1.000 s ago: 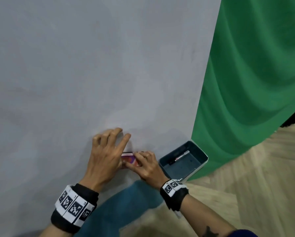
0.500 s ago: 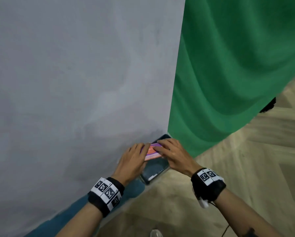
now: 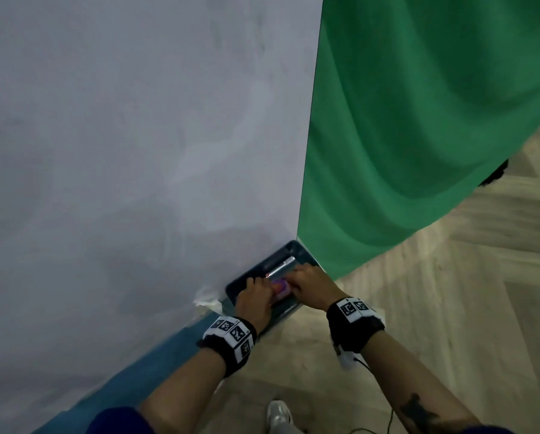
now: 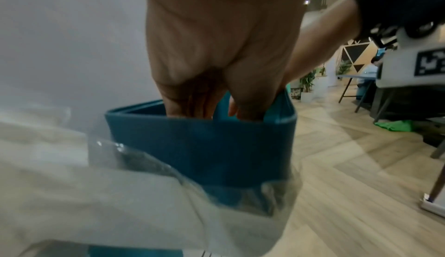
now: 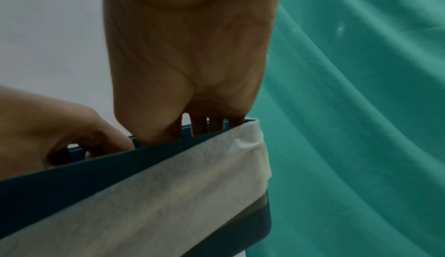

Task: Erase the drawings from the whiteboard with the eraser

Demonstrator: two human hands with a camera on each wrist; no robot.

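Observation:
The whiteboard (image 3: 121,151) fills the left of the head view and shows only faint grey smears. At its lower right corner hangs a teal tray (image 3: 294,245) with a silver marker (image 3: 281,267) inside. My left hand (image 3: 256,297) and right hand (image 3: 307,281) both reach into the tray and hold the pink and purple eraser (image 3: 280,286) between their fingers. In the wrist views the tray wall (image 4: 199,147) (image 5: 60,181) hides the fingertips of the left hand (image 4: 216,52) and the right hand (image 5: 187,61), and the eraser cannot be seen.
A green cloth (image 3: 418,120) hangs right of the board, close behind the tray. Crumpled white tape (image 3: 204,300) sticks beside the tray, above the board's blue lower rail (image 3: 156,361). Below lies wooden floor (image 3: 450,308), with my shoe (image 3: 279,415) at the bottom.
Both hands have carried the eraser from the board's lower area rightward and down into the teal tray. The camera view has shifted with them.

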